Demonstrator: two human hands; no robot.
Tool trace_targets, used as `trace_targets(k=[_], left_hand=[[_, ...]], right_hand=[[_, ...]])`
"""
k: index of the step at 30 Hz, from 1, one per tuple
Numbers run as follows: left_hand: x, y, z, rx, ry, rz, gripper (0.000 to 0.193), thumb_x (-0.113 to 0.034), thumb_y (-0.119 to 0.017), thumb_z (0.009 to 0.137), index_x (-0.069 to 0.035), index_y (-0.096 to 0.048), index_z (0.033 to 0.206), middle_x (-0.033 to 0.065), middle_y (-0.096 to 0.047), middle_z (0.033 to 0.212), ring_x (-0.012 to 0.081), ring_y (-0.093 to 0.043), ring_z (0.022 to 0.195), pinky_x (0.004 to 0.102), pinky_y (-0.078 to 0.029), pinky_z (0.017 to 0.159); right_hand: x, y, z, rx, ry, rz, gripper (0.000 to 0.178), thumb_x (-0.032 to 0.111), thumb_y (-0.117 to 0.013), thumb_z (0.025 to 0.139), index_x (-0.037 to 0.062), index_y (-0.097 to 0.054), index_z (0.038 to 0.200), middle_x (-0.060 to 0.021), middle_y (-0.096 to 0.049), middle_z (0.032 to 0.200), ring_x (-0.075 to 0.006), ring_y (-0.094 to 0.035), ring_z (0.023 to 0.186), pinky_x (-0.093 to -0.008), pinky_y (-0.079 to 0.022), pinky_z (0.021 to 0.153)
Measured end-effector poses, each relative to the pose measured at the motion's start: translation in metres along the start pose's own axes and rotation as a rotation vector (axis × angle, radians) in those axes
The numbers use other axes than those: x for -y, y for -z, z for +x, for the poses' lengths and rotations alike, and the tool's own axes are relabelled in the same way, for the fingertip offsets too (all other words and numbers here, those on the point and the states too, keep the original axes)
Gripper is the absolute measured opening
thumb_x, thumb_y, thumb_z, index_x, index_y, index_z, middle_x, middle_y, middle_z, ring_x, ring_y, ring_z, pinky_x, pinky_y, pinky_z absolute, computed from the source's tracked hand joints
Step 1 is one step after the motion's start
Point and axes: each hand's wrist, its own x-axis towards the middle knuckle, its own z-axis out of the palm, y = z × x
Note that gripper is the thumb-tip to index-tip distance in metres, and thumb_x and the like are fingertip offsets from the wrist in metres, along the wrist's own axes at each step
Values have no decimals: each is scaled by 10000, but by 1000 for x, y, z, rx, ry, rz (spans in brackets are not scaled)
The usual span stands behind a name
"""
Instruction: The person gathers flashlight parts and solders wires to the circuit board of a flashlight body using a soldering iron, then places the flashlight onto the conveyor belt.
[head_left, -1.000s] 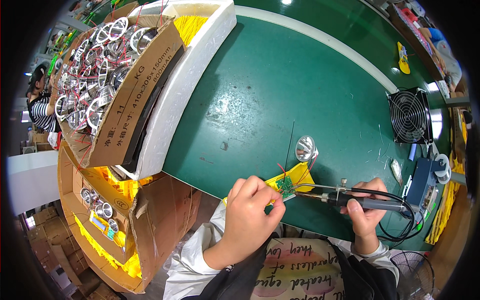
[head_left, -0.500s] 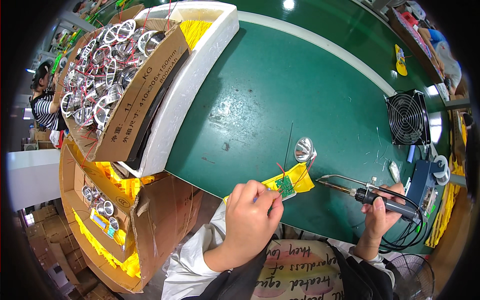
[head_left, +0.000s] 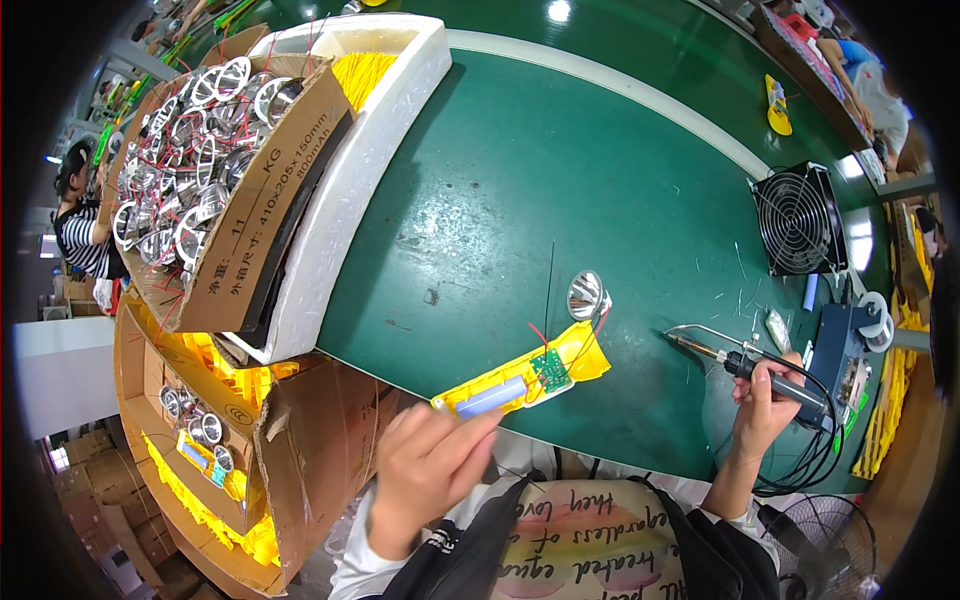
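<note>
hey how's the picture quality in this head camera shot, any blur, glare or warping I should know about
Head view: strong fisheye warping, so the green table edge and white foam box curve, with black corners around the frame. The left hand is motion-blurred at its fingers; the right hand on the soldering iron is sharp. Overhead lamps leave a bright glare spot on the table's far edge, and the silver reflector glints.

A single head-worn fisheye camera is looking steeply down from just above the person's chest, facing forward across the green table. It is sitting close to both hands at the lower edge, and straight lines are bending toward the dark rim.
</note>
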Motion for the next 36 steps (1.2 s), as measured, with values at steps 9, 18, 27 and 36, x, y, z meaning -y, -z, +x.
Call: trace_targets(k=[9,18,27,36], left_hand=[[1,7,-19,343,-73,-92,309,-52,-633,604,-114,-620,906,15,-553,642,165,-519,565,274,-407,480],[6,-12,4,-116,-70,-226,223,-75,-706,581,-81,-644,796,22,-527,665,154,-518,588,241,-400,490],[3,-40,6,-245,25,-356,133,-16,-682,609,-36,-609,719,55,-557,667,153,-538,551,234,-433,511],[-1,-55,5,-300,-32,-158,167,-92,-686,599,-113,-606,743,-1,-540,672,163,-501,555,272,-375,485]], right_hand=[[0,-1,2,10,4,-27,194,137,-557,766,36,-393,793,-30,-439,626,-93,-462,457,-173,-367,392],[6,-4,4,24,33,60,171,79,-565,758,3,-416,793,-65,-468,636,-119,-490,432,-185,-390,375],[-5,-1,3,-55,-3,128,203,108,-572,753,26,-388,779,-55,-452,631,-105,-476,440,-180,-391,387],[-13,10,-5,-126,133,191,204,146,-546,763,52,-374,821,-41,-450,643,-84,-408,446,-177,-359,426]])
